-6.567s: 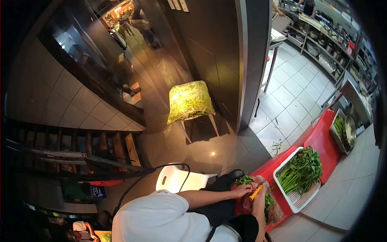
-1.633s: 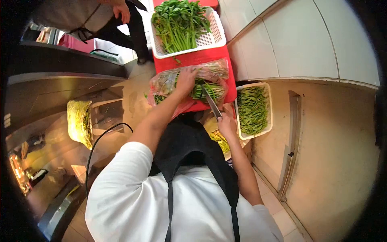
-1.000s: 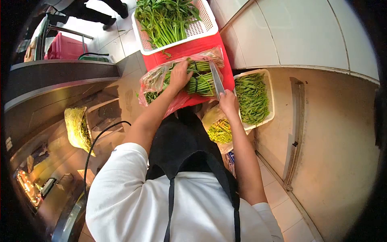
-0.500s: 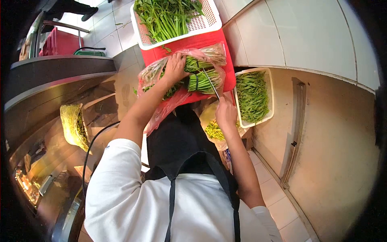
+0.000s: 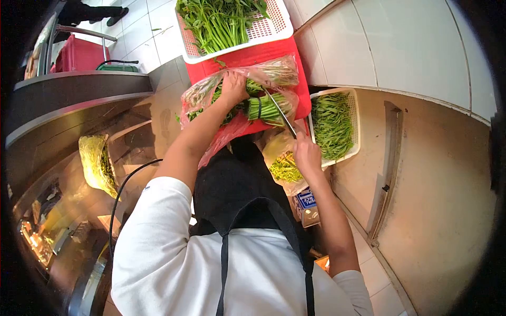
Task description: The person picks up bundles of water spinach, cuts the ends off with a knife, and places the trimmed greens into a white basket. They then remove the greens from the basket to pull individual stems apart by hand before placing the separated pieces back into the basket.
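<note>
On the red board [image 5: 203,70] lies an open clear pinkish plastic bag [image 5: 211,84] with bundles of long green-stemmed vegetables. My left hand [image 5: 234,88] presses down on one of the bundles, its fingers curled over the stems. Nearer my body is another green bundle [image 5: 265,109], tied with a black band. My right hand [image 5: 307,152] is wrapped around the handle of a knife [image 5: 282,113]. The blade slants over the stems just right of the band; whether its edge touches them I cannot tell. Pale root ends [image 5: 282,71] stick out at the far right of the bag.
A white basket [image 5: 263,38] of leafy stems stands at the board's far end. Right of the board is another basket [image 5: 356,126] with green leaves. Below sit a bag of yellow-green pieces [image 5: 287,167] and a box [image 5: 307,203]. A person's foot [image 5: 117,17] shows at top left.
My right hand has drawn back toward me and rightward with the knife, the blade sliding back across the stems. My left hand stays on the bundle. The box beside me shows more.
</note>
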`<state>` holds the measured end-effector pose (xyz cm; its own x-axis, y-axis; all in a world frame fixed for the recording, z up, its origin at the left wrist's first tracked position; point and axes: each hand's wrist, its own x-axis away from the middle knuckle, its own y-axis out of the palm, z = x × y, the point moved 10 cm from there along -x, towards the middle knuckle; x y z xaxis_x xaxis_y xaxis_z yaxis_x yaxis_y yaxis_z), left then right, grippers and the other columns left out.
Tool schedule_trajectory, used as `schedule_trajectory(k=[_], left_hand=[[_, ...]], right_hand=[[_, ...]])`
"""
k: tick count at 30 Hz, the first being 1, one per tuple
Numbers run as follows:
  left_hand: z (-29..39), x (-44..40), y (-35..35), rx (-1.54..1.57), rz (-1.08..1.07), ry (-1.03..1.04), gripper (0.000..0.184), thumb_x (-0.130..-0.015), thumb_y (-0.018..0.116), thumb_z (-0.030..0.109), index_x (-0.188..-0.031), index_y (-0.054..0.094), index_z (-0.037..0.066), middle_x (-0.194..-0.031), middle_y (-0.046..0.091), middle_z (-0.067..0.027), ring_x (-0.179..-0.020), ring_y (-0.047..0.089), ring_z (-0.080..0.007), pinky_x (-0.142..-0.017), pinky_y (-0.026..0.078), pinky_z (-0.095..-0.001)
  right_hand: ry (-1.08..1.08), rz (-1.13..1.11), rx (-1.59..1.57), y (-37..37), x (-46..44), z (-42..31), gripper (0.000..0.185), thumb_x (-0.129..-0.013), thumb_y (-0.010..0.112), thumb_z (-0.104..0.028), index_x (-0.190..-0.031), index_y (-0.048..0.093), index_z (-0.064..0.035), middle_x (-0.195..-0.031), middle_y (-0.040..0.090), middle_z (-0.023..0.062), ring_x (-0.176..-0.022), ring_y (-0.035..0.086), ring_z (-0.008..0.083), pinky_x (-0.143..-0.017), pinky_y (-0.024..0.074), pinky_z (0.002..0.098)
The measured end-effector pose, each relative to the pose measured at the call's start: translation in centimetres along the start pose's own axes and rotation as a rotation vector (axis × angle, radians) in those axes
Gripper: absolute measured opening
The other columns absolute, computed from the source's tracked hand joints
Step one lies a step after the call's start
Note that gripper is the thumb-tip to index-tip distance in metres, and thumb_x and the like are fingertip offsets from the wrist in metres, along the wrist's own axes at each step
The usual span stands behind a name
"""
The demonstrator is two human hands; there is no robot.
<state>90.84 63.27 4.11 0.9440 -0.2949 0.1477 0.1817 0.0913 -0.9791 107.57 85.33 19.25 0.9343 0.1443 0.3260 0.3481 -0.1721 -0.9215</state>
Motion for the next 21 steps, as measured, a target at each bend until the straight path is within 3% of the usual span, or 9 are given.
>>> schedule_trajectory(k=[2,6,11,12,21], left_hand=[[-0.4,-0.7,0.9,0.061,-0.062,0.021,0.092,-0.058,0.089,0.04,-0.137,0.055,0.01,-0.13,0.062,-0.0187,-0.121,0.058,-0.0335,-0.103,0.043,-0.0486],[-0.4,-0.3,-1.1,0.089,0.031,0.042,0.088,-0.057,0.09,0.036,-0.134,0.056,0.01,-0.128,0.063,-0.0167,-0.119,0.059,-0.0328,-0.103,0.044,-0.046],[0.0,0.3,-1.9,0.094,0.139,0.129,0.085,-0.056,0.089,0.036,-0.13,0.058,0.006,-0.123,0.062,-0.0154,-0.118,0.058,-0.0325,-0.105,0.042,-0.0444],[-0.2,0.0,-0.4,0.074,0.033,0.113,0.085,-0.057,0.088,0.036,-0.13,0.057,0.004,-0.123,0.061,-0.016,-0.119,0.058,-0.0317,-0.107,0.041,-0.0441],[-0.6,0.0,0.7,0.038,0.022,0.037,0.088,-0.061,0.085,0.033,-0.135,0.052,-0.001,-0.13,0.056,-0.017,-0.121,0.055,-0.0324,-0.106,0.042,-0.044]], right_hand=[[0.042,0.018,-0.107,0.7,-1.2,-1.1,0.014,-0.094,0.058,-0.013,-0.095,0.059,0.0005,-0.079,0.068,0.0249,-0.073,0.069,0.0449,-0.066,0.0546,0.0547],[-0.022,0.066,-0.121,1.6,-4.9,-4.6,0.012,-0.095,0.055,-0.011,-0.094,0.059,0.0003,-0.079,0.068,0.0252,-0.075,0.069,0.0451,-0.067,0.055,0.0555],[0.11,0.068,-0.088,0.5,-10.3,-3.7,0.013,-0.095,0.054,-0.01,-0.093,0.059,0.0011,-0.081,0.07,0.0265,-0.076,0.07,0.0453,-0.068,0.0555,0.0556],[0.106,0.072,-0.064,-0.1,-10.7,-3.9,0.012,-0.094,0.053,-0.009,-0.095,0.059,0.0011,-0.081,0.07,0.0264,-0.077,0.071,0.0447,-0.069,0.0564,0.0548],[0.084,-0.035,-0.015,1.8,-7.5,-6.4,0.012,-0.092,0.057,-0.008,-0.096,0.058,0.0032,-0.079,0.07,0.0274,-0.078,0.071,0.0449,-0.07,0.0575,0.0536]])
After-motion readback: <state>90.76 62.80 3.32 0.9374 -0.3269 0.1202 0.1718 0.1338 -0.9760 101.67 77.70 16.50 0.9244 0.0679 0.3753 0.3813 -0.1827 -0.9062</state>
